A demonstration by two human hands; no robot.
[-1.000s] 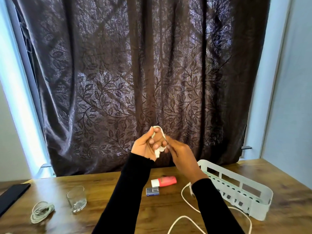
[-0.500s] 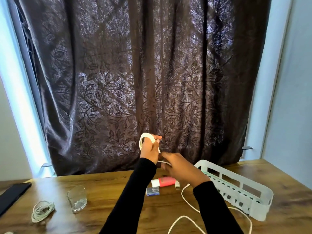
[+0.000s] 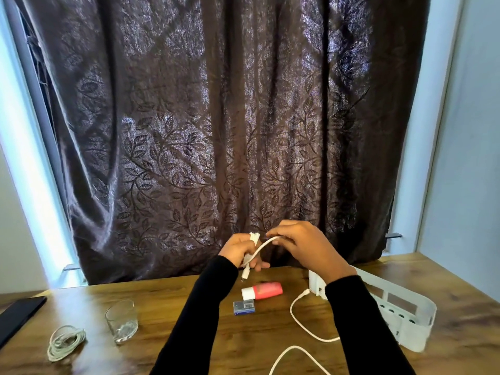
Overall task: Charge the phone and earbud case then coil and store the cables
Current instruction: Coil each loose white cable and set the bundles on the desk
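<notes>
Both hands are raised above the wooden table [image 3: 205,336]. A short white cable [image 3: 259,250] is wound in loops around the fingers of my left hand [image 3: 239,250]; its plug end hangs down below that hand. My right hand [image 3: 303,244] pinches the cable's free run just to the right of the loops. A second, longer white cable [image 3: 299,318] lies loose on the table under my right forearm. A coiled white cable [image 3: 65,342] rests at the front left. The dark phone [image 3: 19,318] lies at the left edge.
A white slotted plastic basket [image 3: 405,315] stands on the table at the right. A pink and white case [image 3: 262,291] and a small blue box [image 3: 244,307] lie mid-table. A clear glass [image 3: 121,320] stands left of centre. A dark leaf-patterned curtain [image 3: 216,131] hangs behind.
My right hand dropped below the left hand, then rose to its right, carrying the cable's free run around my left fingers. Less loose cable hangs than before.
</notes>
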